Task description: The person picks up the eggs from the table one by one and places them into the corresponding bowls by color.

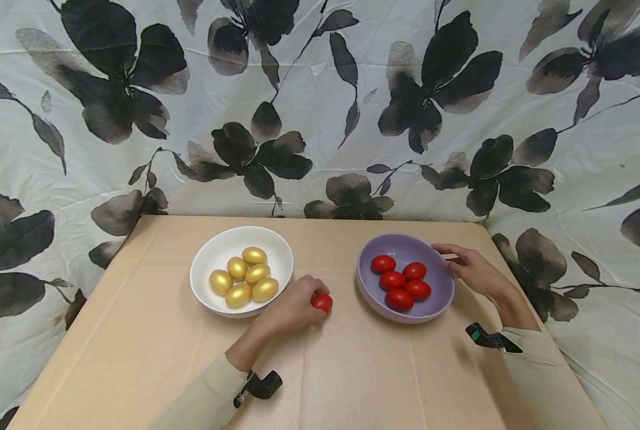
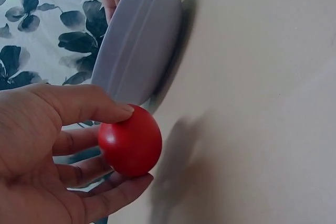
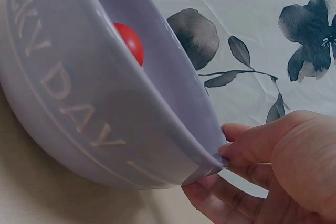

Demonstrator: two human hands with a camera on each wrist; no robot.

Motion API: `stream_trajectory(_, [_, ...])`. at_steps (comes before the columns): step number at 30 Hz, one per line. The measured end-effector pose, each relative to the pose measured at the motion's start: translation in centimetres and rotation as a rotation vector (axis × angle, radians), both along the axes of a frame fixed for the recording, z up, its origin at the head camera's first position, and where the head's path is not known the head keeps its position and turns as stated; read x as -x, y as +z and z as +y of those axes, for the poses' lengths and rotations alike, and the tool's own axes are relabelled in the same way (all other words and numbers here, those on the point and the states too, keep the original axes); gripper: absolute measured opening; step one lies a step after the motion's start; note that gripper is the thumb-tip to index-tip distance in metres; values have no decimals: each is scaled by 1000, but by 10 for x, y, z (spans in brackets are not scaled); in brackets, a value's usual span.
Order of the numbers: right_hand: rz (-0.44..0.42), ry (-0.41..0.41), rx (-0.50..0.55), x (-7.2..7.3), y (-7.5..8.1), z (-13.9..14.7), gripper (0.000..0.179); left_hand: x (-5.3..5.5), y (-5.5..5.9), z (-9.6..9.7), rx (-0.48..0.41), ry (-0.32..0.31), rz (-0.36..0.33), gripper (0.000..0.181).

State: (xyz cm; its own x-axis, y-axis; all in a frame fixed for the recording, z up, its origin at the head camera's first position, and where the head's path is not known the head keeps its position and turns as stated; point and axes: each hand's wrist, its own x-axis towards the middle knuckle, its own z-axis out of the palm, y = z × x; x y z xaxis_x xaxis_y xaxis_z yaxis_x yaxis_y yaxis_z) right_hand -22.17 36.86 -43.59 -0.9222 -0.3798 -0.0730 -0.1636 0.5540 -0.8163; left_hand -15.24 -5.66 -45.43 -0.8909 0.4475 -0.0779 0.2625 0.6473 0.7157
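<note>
My left hand [image 1: 294, 306] pinches a shiny red egg [image 2: 131, 141] between thumb and fingers, above the table between two bowls. On the right is a purple bowl [image 1: 435, 272] with several red eggs [image 1: 398, 300] inside. My right hand [image 1: 477, 272] grips this bowl's right rim; in the right wrist view the thumb lies at the rim and the other fingers are under the outer wall. A white bowl [image 1: 204, 260] just left of my left hand holds several gold eggs [image 1: 238, 295].
Both bowls stand toward the back of a light wooden-coloured table [image 1: 352, 376]. Behind and beside it hangs a white cloth [image 1: 341, 125] with dark flowers. Each wrist wears a small black device [image 1: 260, 385].
</note>
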Motion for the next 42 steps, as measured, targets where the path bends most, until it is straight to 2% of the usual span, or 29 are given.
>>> stream_trajectory(9, [-8,-8,12,-1,1,0,48,8,1,6,-94,49,-28,34])
stream_trajectory(16, [-5,-9,13,-1,0,0,48,15,6,13,-100,68,-1,36])
stream_trajectory(21, [-9,-11,4,-1,0,-2,48,21,11,18,-102,77,-29,36])
stream_trajectory(26, [-12,-22,-9,-1,1,-4,48,29,15,21,-121,59,-42,36])
stream_trajectory(35, [-18,-33,-17,0,3,-7,49,43,22,27,-179,16,-19,36])
stream_trajectory(42, [-17,-31,-23,1,2,-8,50,51,27,34,-185,-1,-25,34])
